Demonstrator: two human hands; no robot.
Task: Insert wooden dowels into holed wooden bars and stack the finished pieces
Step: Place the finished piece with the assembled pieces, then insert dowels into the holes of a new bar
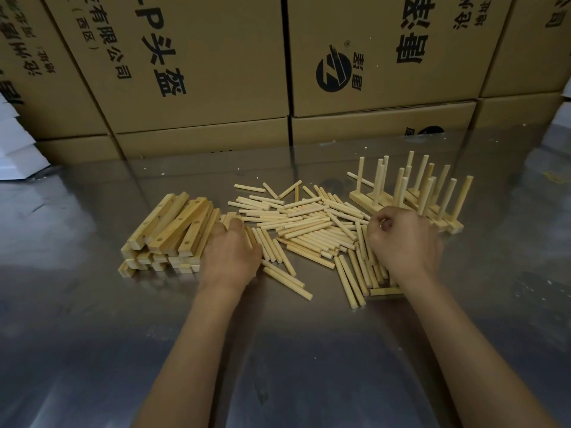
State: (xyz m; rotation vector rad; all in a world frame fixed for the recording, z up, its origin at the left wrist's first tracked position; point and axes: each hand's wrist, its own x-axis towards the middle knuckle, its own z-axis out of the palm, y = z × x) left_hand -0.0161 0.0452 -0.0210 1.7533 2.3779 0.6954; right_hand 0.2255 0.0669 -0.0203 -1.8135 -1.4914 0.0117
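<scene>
Head view, looking down, close over table [92, 335]

The brown cardboard cartons [197, 66] stacked along the far side carry black printing turned sideways. On the far-left carton the large characters "头盔" follow a dash and "P", with smaller "有限公司" and "(西区)" beside them. The carton to the right [386, 57] bears a round black logo [333, 72] with an ® mark and large characters too rotated to read surely.
</scene>
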